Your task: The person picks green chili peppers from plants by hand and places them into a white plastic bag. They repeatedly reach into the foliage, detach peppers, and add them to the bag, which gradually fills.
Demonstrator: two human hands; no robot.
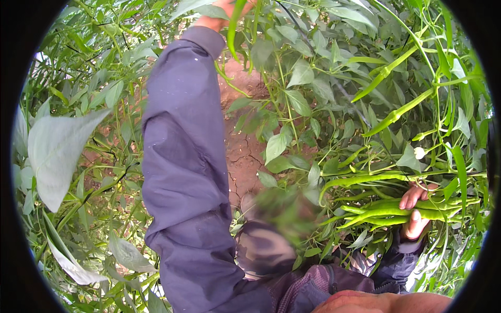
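Observation:
My left arm, in a dark sleeve, stretches up the picture. Its hand (213, 19) sits at the top edge, partly cut off and covered by leaves. A long green chili pepper (235, 31) hangs right beside that hand; whether the fingers grip anything is hidden. On the right, my right hand (415, 209) clasps a bunch of long green chili peppers (375, 214), lying roughly sideways, with the thumb below and fingers over the top. One more curved pepper (364, 180) lies just above the bunch, among the leaves.
Chili plants with dense leaves (299, 101) crowd both sides. Several peppers (395, 115) hang at upper right. A dark thin line (348, 94) crosses the foliage. Cracked bare soil (244, 152) runs between the rows. A camouflage-patterned trouser leg (264, 246) shows below. Large leaves (58, 152) hang close at left.

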